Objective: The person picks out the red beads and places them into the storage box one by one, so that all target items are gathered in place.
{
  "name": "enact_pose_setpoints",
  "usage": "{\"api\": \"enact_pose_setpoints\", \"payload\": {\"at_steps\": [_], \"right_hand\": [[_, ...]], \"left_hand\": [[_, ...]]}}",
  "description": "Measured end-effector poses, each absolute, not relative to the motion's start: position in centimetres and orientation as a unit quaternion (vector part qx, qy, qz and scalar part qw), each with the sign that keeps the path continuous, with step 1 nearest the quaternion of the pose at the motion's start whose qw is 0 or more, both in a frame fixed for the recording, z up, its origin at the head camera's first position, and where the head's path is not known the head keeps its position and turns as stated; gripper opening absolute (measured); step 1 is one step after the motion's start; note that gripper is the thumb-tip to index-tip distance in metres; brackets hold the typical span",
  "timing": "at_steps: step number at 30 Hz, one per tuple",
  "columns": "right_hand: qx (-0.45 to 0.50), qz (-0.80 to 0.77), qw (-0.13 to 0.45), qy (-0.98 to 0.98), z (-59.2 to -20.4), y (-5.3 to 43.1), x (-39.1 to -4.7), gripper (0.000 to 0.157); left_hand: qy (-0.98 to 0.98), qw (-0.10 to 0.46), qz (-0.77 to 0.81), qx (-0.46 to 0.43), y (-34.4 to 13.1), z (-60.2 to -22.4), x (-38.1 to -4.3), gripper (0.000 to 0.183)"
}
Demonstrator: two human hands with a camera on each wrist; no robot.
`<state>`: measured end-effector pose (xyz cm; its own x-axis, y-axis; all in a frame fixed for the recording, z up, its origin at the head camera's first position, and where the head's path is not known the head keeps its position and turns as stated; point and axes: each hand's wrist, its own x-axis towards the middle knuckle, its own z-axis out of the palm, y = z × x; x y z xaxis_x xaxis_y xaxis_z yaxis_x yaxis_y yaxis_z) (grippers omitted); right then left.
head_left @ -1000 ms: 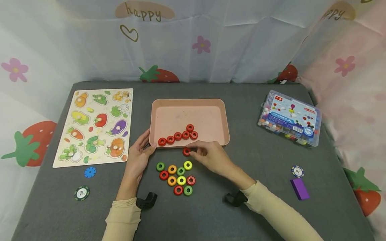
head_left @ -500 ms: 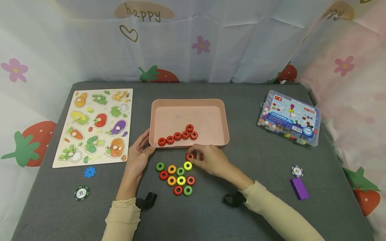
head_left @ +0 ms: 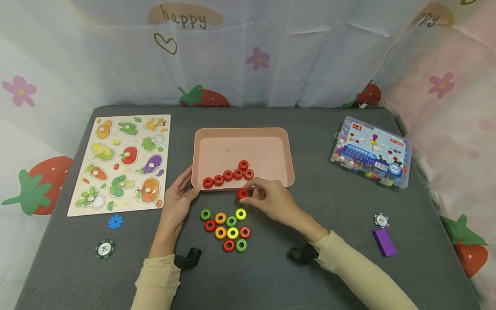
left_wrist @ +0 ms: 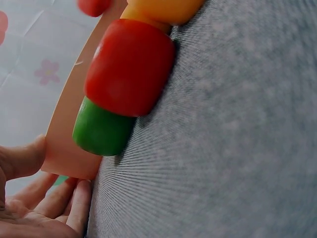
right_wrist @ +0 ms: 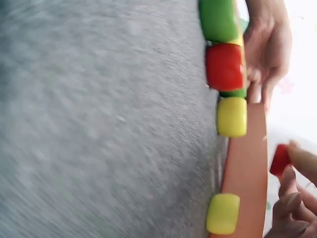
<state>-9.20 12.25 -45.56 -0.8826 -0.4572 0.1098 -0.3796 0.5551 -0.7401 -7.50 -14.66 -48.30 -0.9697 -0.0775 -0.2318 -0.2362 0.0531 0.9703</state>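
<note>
A pink tray (head_left: 271, 142) sits mid-table with several red rings (head_left: 228, 174) lined along its near side. My right hand (head_left: 267, 199) pinches one red ring (head_left: 242, 193) just in front of the tray's near rim; the right wrist view shows this ring (right_wrist: 279, 159) between my fingertips beside the tray wall (right_wrist: 245, 163). My left hand (head_left: 179, 199) rests with straight fingers against the tray's near-left corner (left_wrist: 69, 153). A cluster of green, orange, yellow and red rings (head_left: 228, 229) lies on the grey mat between my hands.
A vegetable peg puzzle (head_left: 123, 161) lies at the left, with a blue gear piece (head_left: 115, 221) and a poker chip (head_left: 105, 248) below it. At the right are a clear plastic box (head_left: 371, 151), another chip (head_left: 382, 220) and a purple block (head_left: 385, 243).
My right hand dipped toward the ring cluster, then rose back toward the tray's near rim with the red ring pinched. The left hand stayed still.
</note>
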Motion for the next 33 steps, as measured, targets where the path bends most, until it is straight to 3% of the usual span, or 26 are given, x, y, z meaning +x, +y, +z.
{"api": "enact_pose_setpoints", "payload": {"at_steps": [5, 12, 18, 33], "right_hand": [[-0.197, -0.450, -0.006, 0.871, -45.5, 12.8, -10.9, 0.028], [-0.139, -0.419, -0.013, 0.897, -45.6, 13.3, -13.4, 0.029], [-0.142, -0.406, -0.040, 0.902, -46.5, 13.0, -14.6, 0.032], [-0.122, -0.383, -0.015, 0.916, -46.9, 12.5, -14.9, 0.033]], "left_hand": [[0.725, 0.059, 0.677, -0.110, -14.7, -48.2, -7.5, 0.059], [0.722, 0.061, 0.679, -0.112, -14.7, -48.2, -7.4, 0.060], [0.723, 0.063, 0.679, -0.110, -14.7, -48.2, -7.4, 0.059], [0.726, 0.064, 0.676, -0.109, -14.6, -48.1, -7.4, 0.059]]}}
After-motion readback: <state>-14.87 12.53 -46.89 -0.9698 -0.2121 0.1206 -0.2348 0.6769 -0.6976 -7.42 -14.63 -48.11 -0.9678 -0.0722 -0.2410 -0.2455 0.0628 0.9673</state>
